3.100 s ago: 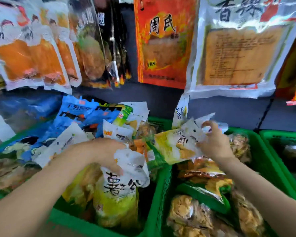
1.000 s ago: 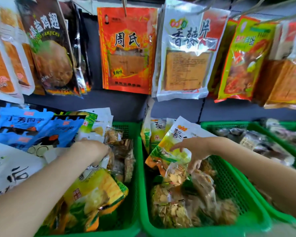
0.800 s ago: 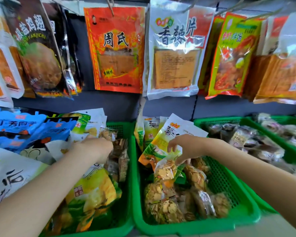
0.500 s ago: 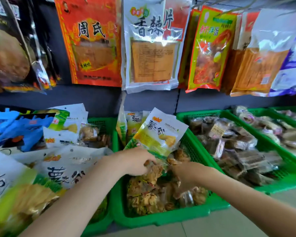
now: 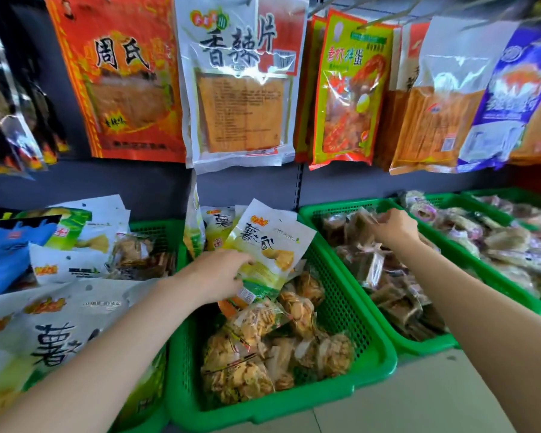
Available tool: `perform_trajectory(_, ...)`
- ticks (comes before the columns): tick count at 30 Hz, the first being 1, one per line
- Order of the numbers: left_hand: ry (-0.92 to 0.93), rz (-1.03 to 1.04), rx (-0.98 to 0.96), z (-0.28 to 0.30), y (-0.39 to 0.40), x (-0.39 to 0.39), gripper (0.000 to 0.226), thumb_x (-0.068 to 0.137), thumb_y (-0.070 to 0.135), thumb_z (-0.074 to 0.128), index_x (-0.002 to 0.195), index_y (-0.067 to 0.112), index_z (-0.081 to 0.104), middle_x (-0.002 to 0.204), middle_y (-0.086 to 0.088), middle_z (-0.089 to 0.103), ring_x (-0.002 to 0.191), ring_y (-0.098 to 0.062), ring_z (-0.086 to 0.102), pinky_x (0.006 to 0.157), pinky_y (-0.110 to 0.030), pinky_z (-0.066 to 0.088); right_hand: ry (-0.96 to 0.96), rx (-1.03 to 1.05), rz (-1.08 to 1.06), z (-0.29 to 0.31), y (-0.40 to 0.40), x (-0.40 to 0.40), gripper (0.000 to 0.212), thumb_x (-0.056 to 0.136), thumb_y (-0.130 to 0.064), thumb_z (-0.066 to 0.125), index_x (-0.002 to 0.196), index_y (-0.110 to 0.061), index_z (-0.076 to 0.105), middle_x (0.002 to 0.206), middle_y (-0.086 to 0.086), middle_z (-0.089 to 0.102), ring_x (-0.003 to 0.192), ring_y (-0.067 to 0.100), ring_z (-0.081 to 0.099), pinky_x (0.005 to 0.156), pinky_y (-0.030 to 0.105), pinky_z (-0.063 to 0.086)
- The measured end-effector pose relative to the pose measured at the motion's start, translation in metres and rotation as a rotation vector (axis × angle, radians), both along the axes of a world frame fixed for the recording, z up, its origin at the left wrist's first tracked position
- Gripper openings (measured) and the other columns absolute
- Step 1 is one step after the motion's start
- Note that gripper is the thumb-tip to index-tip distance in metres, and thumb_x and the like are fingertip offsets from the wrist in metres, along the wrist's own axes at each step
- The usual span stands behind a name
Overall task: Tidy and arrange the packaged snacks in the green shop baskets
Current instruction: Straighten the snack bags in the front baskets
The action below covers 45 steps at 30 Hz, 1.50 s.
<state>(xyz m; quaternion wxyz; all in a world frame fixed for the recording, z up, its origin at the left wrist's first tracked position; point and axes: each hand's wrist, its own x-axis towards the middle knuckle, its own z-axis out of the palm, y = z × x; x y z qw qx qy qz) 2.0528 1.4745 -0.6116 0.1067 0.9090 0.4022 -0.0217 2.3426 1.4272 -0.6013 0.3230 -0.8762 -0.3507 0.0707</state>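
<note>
Left hand (image 5: 219, 275) is in the middle green basket (image 5: 369, 367), fingers curled onto the lower edge of a white-and-yellow chip bag (image 5: 270, 248) that leans tilted against more of the same bags at the basket's back. In front of it, clear packs of small crackers (image 5: 256, 364) fill the basket floor. Right hand (image 5: 395, 228) reaches into the next basket to the right (image 5: 419, 345), fingertips pinching a clear-wrapped brown snack pack (image 5: 361, 225) at the top of that pile. Far-left basket (image 5: 166, 232) holds white chip bags and blue bags (image 5: 10, 254), piled over its rim. A further basket on the right (image 5: 512, 276) holds mixed wrapped snacks. Large flat packets (image 5: 241, 82) hang in a row above, against the dark back panel.
</note>
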Motion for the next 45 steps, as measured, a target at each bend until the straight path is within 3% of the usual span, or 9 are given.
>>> perform_trajectory(4,0.044,0.035,0.084,0.014,0.008,-0.024,0.046,0.097,0.026,0.042,0.143,0.024,0.032,0.148,0.001,0.039,0.133,-0.017,0.039,0.107,-0.032,0.033,0.045,0.007,-0.041,-0.006,-0.003,-0.001,0.035,0.089,-0.006,0.048,0.122,0.003,0.050,0.127,0.025,0.049,0.115,0.038,0.048,0.092,0.041,0.042)
perform_trajectory(13,0.424,0.293,-0.250,0.024,0.044,-0.123,0.070,0.090,0.057,0.043,0.145,0.016,0.027,0.153,-0.004,0.025,0.137,-0.020,0.031,0.111,-0.031,0.029,-0.103,0.227,0.434,0.011,0.033,-0.121,0.030,0.087,0.005,0.043,0.103,-0.007,0.064,0.123,0.014,0.053,0.099,0.028,0.057,0.075,0.022,0.035)
perform_trajectory(16,0.350,0.283,-0.289,0.022,0.041,-0.144,0.055,0.092,0.043,0.051,0.138,0.018,0.034,0.144,-0.004,0.038,0.116,-0.016,0.045,0.097,-0.027,0.036,0.084,0.246,0.535,0.008,0.047,-0.162,0.026,0.088,0.001,0.043,0.093,-0.015,0.063,0.112,0.009,0.063,0.080,0.027,0.062,0.061,0.028,0.047)
perform_trajectory(22,0.526,0.323,-0.169,0.009,0.045,-0.170,0.024,0.088,0.032,0.062,0.083,0.012,0.049,0.080,0.001,0.045,0.073,-0.015,0.045,0.058,-0.026,0.034,0.062,-0.025,1.024,-0.022,0.080,-0.235,0.023,0.087,-0.010,0.058,0.109,-0.013,0.063,0.108,0.003,0.063,0.100,0.019,0.059,0.097,0.030,0.044)
perform_trajectory(26,0.630,0.456,-0.165,0.018,0.054,-0.191,0.065,0.086,0.039,0.062,0.138,0.007,0.039,0.135,-0.004,0.046,0.118,-0.020,0.051,0.084,-0.024,0.045,-0.282,-0.264,1.210,-0.043,0.110,-0.281,0.050,0.087,-0.033,0.061,0.132,-0.015,0.047,0.130,0.009,0.052,0.123,0.025,0.047,0.101,0.029,0.034)
perform_trajectory(31,0.685,0.450,-0.144,0.019,0.058,-0.197,0.069,0.088,0.040,0.060,0.140,0.005,0.032,0.141,-0.006,0.040,0.125,-0.022,0.046,0.100,-0.028,0.041,-0.615,-0.676,1.150,-0.074,0.124,-0.318,0.059,0.083,-0.023,0.065,0.136,-0.018,0.040,0.135,0.011,0.044,0.130,0.031,0.038,0.111,0.061,0.007)
perform_trajectory(36,0.677,0.402,-0.089,0.003,0.053,-0.193,0.048,0.088,0.033,0.061,0.124,0.003,0.047,0.113,-0.009,0.056,0.113,-0.023,0.057,0.093,-0.033,0.047,-0.317,-0.220,1.102,-0.054,0.120,-0.304,0.029,0.084,-0.010,0.056,0.112,-0.012,0.059,0.110,0.012,0.051,0.111,0.025,0.049,0.091,0.030,0.041)
perform_trajectory(41,0.660,0.394,-0.090,0.003,0.051,-0.190,0.044,0.090,0.030,0.058,0.123,0.003,0.049,0.078,0.001,0.042,0.089,-0.015,0.048,0.078,-0.027,0.045,-0.201,-0.041,1.071,-0.011,0.110,-0.276,0.025,0.082,-0.005,0.057,0.103,-0.015,0.065,0.095,-0.002,0.050,0.098,0.015,0.045,0.074,0.016,0.031)
perform_trajectory(45,0.707,0.442,-0.098,0.001,0.051,-0.185,0.051,0.090,0.028,0.059,0.132,0.006,0.042,0.116,-0.004,0.052,0.113,-0.020,0.054,0.090,-0.028,0.045,-0.205,0.053,0.984,-0.002,0.109,-0.270,0.029,0.084,-0.007,0.058,0.111,-0.014,0.061,0.083,-0.007,0.043,0.114,0.018,0.039,0.072,0.017,0.028)
